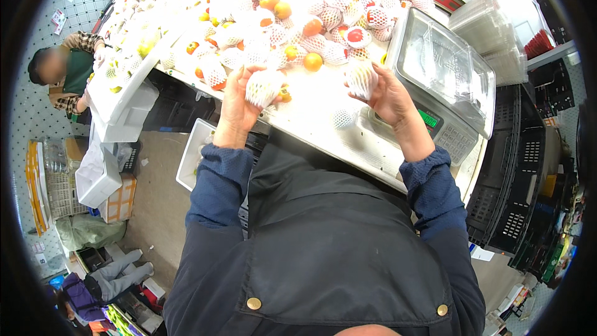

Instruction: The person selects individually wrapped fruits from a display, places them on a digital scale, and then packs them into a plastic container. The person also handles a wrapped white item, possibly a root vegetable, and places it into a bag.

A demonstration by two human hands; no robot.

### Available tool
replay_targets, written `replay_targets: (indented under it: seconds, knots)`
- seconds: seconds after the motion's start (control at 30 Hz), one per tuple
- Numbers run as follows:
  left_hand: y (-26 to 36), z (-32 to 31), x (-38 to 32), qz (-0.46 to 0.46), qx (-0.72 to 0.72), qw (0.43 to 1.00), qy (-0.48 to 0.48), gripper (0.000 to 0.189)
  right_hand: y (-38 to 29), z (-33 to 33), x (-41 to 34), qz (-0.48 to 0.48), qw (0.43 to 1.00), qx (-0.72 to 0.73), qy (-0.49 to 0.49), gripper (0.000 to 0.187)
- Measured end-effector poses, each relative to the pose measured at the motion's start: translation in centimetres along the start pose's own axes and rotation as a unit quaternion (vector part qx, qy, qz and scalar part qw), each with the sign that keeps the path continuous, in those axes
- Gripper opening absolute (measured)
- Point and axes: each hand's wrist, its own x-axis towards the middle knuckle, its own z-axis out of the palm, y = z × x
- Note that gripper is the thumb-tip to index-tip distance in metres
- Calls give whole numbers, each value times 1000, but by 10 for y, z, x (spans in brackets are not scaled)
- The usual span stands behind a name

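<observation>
My left hand (240, 100) holds a round fruit in a white foam net sleeve (262, 87) above the table's front edge. A small orange-green fruit (284, 94) shows just beside its fingertips. In my right hand (389, 95) is another fruit in a white foam net (362, 80), near the left side of a digital scale (450, 126). Clear plastic containers (450, 63) lie on the scale's steel pan. One more netted piece (343, 118) rests on the white table (326, 137) between my hands. Beyond them, orange and red fruits, many in foam nets (331, 17), are heaped.
Stacked clear plastic containers (494, 32) stand behind the scale. Black crates (501, 168) are at the right. A white foam box (189, 158) sits below the table at left. A co-worker (70, 72) handles fruit at the far left; another person (102, 280) is at lower left.
</observation>
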Motion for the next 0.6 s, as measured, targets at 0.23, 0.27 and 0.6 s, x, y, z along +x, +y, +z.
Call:
replay_targets:
  seconds: [0.23, 0.27, 0.6]
  knots:
    - [-25, -21, -27, 18, 61, 995, 72, 38, 3, -9, 27, -26, 972, -232, 20, 35]
    - [-27, -25, -31, 7, 54, 996, 66, 38, 8, -3, 37, -81, 933, -346, 55, 36]
    - [-50, -15, -46, -1, 120, 991, 68, 29, 31, 27, 129, -37, 519, -841, 147, 51]
